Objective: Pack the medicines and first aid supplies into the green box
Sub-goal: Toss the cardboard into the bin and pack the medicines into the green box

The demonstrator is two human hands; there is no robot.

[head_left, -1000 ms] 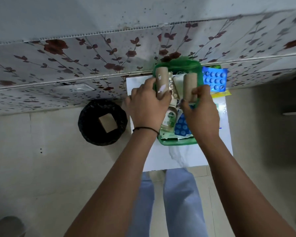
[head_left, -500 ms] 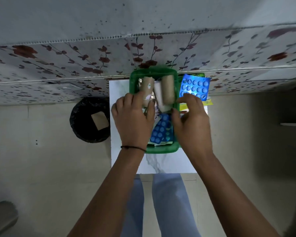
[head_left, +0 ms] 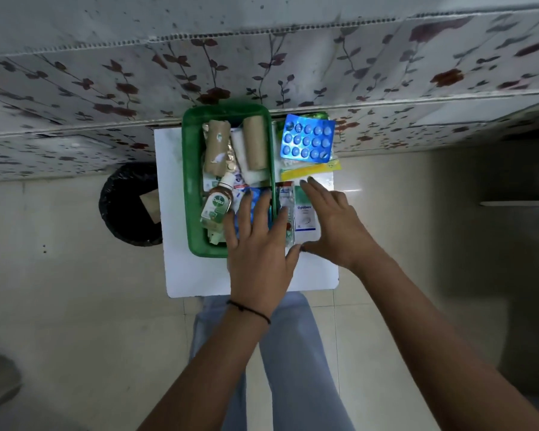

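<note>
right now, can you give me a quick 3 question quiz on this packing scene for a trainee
1. True or false: the two brown rolls lie inside the green box.
2. Multiple choice: where is the large blue blister pack?
A. inside the box
B. on the white table, right of the box
C. in the black bin
3. Short answer: which hand reaches over the white Optibex packet outside the box?

Key
1. True.
2. B.
3. The right hand, with fingers spread and nothing in its grip; the left hand lies flat over the box's near right corner.
</note>
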